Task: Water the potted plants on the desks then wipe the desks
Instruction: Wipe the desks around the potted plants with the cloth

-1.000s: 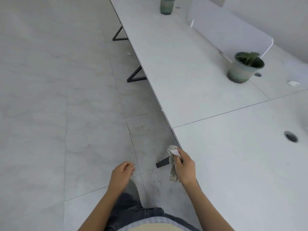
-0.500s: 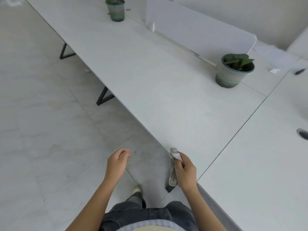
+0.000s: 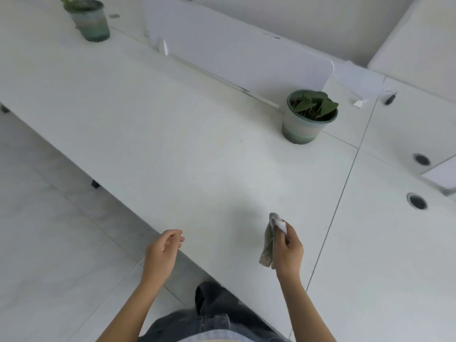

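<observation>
My right hand (image 3: pixel 286 250) grips a crumpled grey-white cloth (image 3: pixel 269 240), held upright just above the near part of the white desk (image 3: pixel 160 134). My left hand (image 3: pixel 161 253) hovers at the desk's front edge, fingers loosely curled, holding nothing. A potted plant (image 3: pixel 308 117) with green leaves in a pale green-banded pot stands at the back of the desk, beyond my right hand. A second potted plant (image 3: pixel 88 19) of the same kind sits at the far left.
A white divider panel (image 3: pixel 234 55) runs along the back of the desk. An adjoining desk (image 3: pixel 394 255) on the right has round cable holes (image 3: pixel 417 201). Tiled floor (image 3: pixel 49 243) lies to the left. My legs are below.
The view has swung onto the desk as I stepped closer. My right hand with the cloth has moved from beside the desk edge to over the desktop; my left hand rose to the edge.
</observation>
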